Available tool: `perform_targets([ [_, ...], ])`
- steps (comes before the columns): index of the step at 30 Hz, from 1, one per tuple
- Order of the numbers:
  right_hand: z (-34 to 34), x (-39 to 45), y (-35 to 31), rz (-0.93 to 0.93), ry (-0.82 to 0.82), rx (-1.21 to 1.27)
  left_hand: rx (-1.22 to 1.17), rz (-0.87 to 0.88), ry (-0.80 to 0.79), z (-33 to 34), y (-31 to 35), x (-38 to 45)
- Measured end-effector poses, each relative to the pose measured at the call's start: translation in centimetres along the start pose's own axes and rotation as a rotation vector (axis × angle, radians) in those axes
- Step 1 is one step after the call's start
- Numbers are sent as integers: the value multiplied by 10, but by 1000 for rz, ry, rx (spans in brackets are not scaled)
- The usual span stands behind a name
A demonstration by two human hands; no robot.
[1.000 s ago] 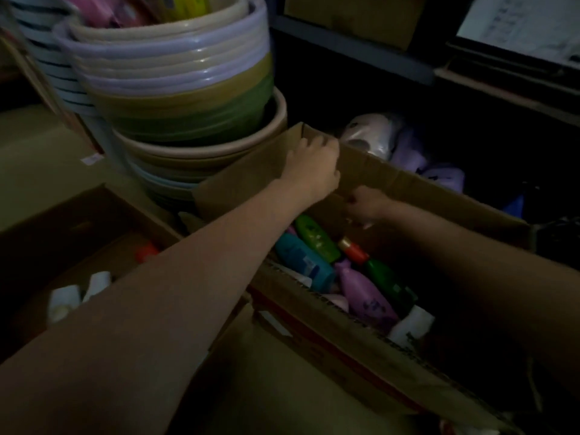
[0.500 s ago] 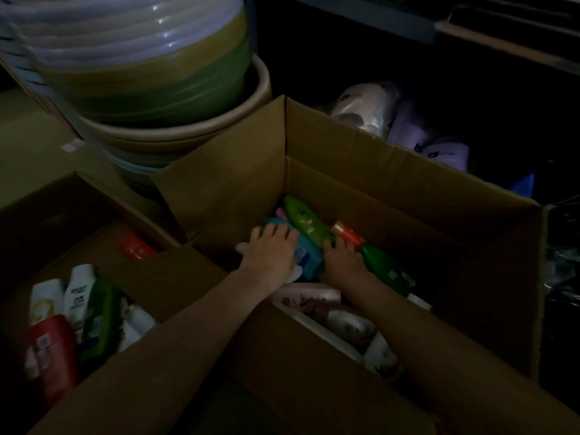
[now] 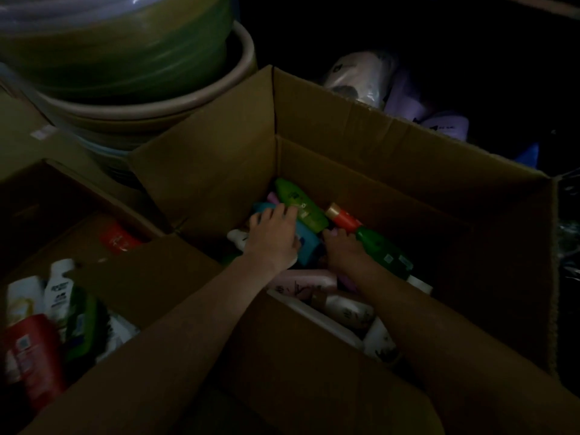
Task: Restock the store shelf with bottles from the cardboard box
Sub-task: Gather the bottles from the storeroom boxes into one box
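Observation:
An open cardboard box (image 3: 345, 142) holds several bottles lying on their sides. My left hand (image 3: 273, 237) rests on a blue bottle (image 3: 309, 243), its fingertips touching a light green bottle (image 3: 301, 202). Just to its right, my right hand (image 3: 343, 251) reaches down beside a dark green bottle (image 3: 383, 252) with a red cap (image 3: 343, 218). Its fingertips are hidden in the dim gap between bottles. A pink bottle (image 3: 304, 281) and white ones lie nearer me, under my forearms. No shelf is in view.
A second open box (image 3: 141, 277) at the left holds a red bottle (image 3: 31, 356), white and green ones. Stacked plastic basins (image 3: 125, 58) stand behind it. Purple wrapped packs (image 3: 408, 98) lie in the dark beyond the main box.
Both hands left the box's far flap and went down into the box onto the bottles. In the last half second the left hand slid forward toward the light green bottle.

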State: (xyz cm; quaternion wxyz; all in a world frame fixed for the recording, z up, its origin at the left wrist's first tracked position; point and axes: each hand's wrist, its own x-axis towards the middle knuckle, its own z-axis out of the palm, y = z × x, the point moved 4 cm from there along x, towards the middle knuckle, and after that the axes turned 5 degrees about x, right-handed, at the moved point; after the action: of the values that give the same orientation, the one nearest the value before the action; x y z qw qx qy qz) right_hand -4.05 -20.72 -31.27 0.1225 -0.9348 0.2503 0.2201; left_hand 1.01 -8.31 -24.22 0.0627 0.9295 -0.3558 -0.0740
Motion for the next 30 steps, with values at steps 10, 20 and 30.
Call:
perform_targets([
  [10,-52,-24,-26,-101,79,-34,-183,18,-125,4,9,4],
  [20,-150,-29,-57,-422,187,327,-1076,-204,-148,5,3,19],
  [30,-52,4,34,13,-86,-46,-1132,-204,-33,3,8,19],
])
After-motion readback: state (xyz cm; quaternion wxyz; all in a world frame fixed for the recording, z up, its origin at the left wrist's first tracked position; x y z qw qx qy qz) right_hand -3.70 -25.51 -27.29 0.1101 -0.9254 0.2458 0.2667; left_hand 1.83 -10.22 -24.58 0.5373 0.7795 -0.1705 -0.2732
